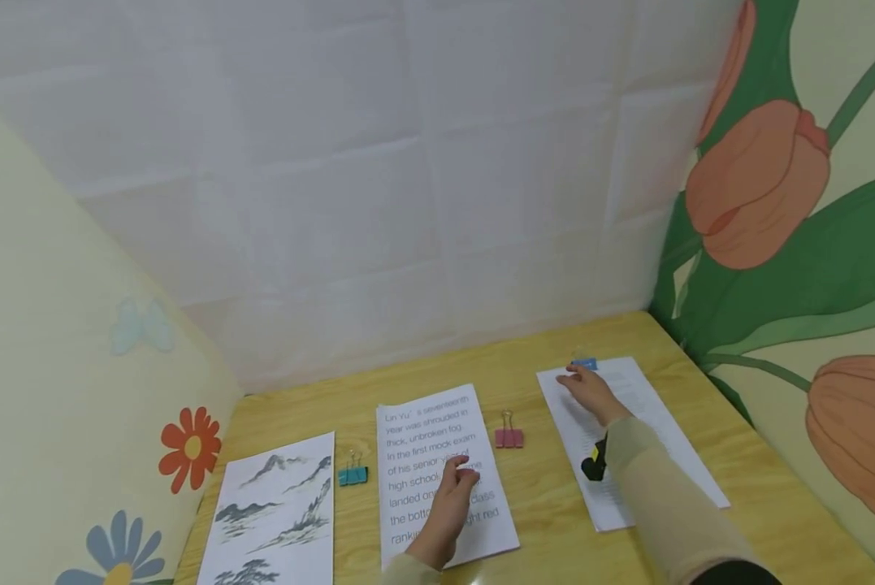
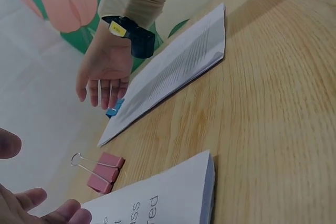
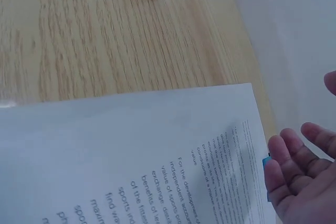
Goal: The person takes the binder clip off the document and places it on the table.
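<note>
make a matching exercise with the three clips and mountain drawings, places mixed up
1. pink clip
2. mountain drawings
3. blue clip
4. teal clip

a. by the far edge of the small-print paper
b. between the mountain drawings and the large-print paper
c. farthest left of these four
d. between the large-print paper and small-print paper

Pairs: 1d, 2c, 3a, 4b

Wood grain patterned the yellow worktop (image 1: 539, 496). Grey-black ink mountains marked the white landscape print (image 1: 272, 508), while dark lettering lined the white large-print stack (image 1: 421, 451) and the white small-print stack (image 1: 633, 398). There were a teal binder clip (image 1: 353, 476), a pink binder clip (image 1: 508, 439) and a blue binder clip (image 1: 589, 363). A sleeve (image 1: 649, 487) was beige, the wrist camera (image 1: 593, 468) black, the tulips (image 1: 762, 183) orange-pink, their leaves (image 1: 832, 264) green.
</note>
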`<state>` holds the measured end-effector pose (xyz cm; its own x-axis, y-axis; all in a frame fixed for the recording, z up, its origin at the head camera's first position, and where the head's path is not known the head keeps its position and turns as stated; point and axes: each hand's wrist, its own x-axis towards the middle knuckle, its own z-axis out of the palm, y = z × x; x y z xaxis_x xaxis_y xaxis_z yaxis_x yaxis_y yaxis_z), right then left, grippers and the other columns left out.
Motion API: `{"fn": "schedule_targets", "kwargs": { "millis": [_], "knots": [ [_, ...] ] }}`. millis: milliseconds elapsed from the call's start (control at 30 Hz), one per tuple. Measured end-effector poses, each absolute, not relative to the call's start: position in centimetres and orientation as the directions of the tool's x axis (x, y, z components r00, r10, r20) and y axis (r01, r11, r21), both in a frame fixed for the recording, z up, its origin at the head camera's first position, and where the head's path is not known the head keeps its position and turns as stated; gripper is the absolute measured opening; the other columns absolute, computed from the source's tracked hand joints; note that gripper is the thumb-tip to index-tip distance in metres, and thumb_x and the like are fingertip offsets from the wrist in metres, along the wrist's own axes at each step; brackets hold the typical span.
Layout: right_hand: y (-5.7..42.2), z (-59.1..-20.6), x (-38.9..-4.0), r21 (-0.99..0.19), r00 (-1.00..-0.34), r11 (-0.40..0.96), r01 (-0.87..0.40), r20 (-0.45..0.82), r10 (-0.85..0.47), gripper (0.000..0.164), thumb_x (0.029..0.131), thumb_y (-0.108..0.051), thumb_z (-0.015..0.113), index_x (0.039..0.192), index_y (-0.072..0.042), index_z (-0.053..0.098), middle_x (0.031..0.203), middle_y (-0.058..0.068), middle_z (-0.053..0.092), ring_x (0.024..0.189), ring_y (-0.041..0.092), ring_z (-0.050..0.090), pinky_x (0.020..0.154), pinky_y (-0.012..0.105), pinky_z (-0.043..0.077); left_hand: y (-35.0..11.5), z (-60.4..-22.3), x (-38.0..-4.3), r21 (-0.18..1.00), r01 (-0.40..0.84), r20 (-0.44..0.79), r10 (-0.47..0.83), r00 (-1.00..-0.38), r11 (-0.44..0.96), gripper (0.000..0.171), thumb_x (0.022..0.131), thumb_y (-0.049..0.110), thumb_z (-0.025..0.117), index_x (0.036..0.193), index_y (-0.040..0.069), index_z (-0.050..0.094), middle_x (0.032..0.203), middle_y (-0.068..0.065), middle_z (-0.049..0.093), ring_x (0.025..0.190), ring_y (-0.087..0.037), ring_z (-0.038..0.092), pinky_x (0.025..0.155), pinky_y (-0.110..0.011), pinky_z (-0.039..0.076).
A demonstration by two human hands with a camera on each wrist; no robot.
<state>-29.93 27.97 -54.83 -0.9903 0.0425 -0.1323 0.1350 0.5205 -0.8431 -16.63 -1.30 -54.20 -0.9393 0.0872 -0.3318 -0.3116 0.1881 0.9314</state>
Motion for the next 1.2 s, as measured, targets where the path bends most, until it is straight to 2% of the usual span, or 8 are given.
{"fn": "schedule_targets", "kwargs": {
  "millis": [167, 333, 533, 667, 900, 1200],
  "knots": [
    [28.4, -54.8, -30.5, -0.815, -0.991, 0.566, 0.125, -0.124, 0.040, 0.062, 0.106, -0.028, 0.051, 0.148, 0.016, 0.037, 0.143, 0.040, 0.046, 0.133, 0.051, 0.046, 0.108, 0.057, 0.042, 0.1, -54.3, -16.6, 0.929, -0.335, -0.358, 0.151, -0.921, 0.158, 0.052, 0.104, 0.024, 0.052, 0.147, -0.003, 0.041, 0.124, -0.014, 0.056, 0.116, -0.032, 0.055, 0.103, -0.056, 0.045],
    [28.9, -54.8, -30.9, -0.799, -0.997, 0.597, 0.072, -0.055, 0.046, 0.057, 0.104, -0.024, 0.054, 0.142, 0.018, 0.043, 0.136, 0.040, 0.051, 0.128, 0.052, 0.049, 0.106, 0.057, 0.043, 1.8, -54.4, -16.3, 0.926, -0.355, -0.374, 0.198, -0.906, 0.125, 0.053, 0.102, 0.024, 0.054, 0.146, -0.002, 0.043, 0.125, -0.015, 0.057, 0.118, -0.032, 0.055, 0.101, -0.053, 0.048],
    [29.6, -54.9, -31.3, -0.796, -0.998, 0.603, 0.053, -0.030, 0.047, 0.058, 0.104, -0.021, 0.054, 0.144, 0.018, 0.040, 0.139, 0.041, 0.047, 0.132, 0.054, 0.045, 0.110, 0.058, 0.039, 3.3, -55.1, -15.9, 0.944, -0.317, -0.329, 0.245, -0.912, 0.087, 0.054, 0.100, 0.023, 0.056, 0.145, -0.004, 0.044, 0.125, -0.018, 0.059, 0.115, -0.034, 0.056, 0.101, -0.055, 0.047],
    [30.1, -54.7, -31.3, -0.780, -0.997, 0.621, 0.080, -0.061, 0.053, 0.059, 0.105, -0.022, 0.053, 0.147, 0.017, 0.038, 0.145, 0.042, 0.041, 0.137, 0.055, 0.038, 0.113, 0.060, 0.034, 4.0, -55.7, -15.8, 0.949, -0.305, -0.316, 0.257, -0.913, 0.079, 0.052, 0.100, 0.022, 0.056, 0.143, -0.005, 0.045, 0.123, -0.017, 0.059, 0.115, -0.035, 0.057, 0.102, -0.057, 0.047],
    [30.9, -55.1, -31.6, -0.691, -0.993, 0.717, 0.086, -0.006, 0.114, 0.059, 0.100, -0.026, 0.055, 0.140, 0.017, 0.045, 0.137, 0.043, 0.047, 0.129, 0.060, 0.041, 0.109, 0.066, 0.031, 4.9, -56.2, -15.7, 0.942, -0.322, -0.336, 0.280, -0.899, 0.098, 0.050, 0.100, 0.021, 0.057, 0.142, -0.004, 0.047, 0.126, -0.019, 0.059, 0.119, -0.038, 0.057, 0.102, -0.058, 0.047],
    [31.9, -55.6, -32.4, -0.666, -0.997, 0.744, 0.049, 0.009, 0.074, 0.066, 0.100, -0.025, 0.055, 0.143, 0.022, 0.037, 0.138, 0.047, 0.042, 0.129, 0.063, 0.038, 0.109, 0.069, 0.029, 6.0, -56.3, -15.8, 0.931, -0.358, -0.364, 0.285, -0.887, 0.075, 0.049, 0.100, 0.021, 0.059, 0.142, -0.002, 0.049, 0.123, -0.017, 0.062, 0.120, -0.039, 0.057, 0.101, -0.056, 0.048]
  ]
}}
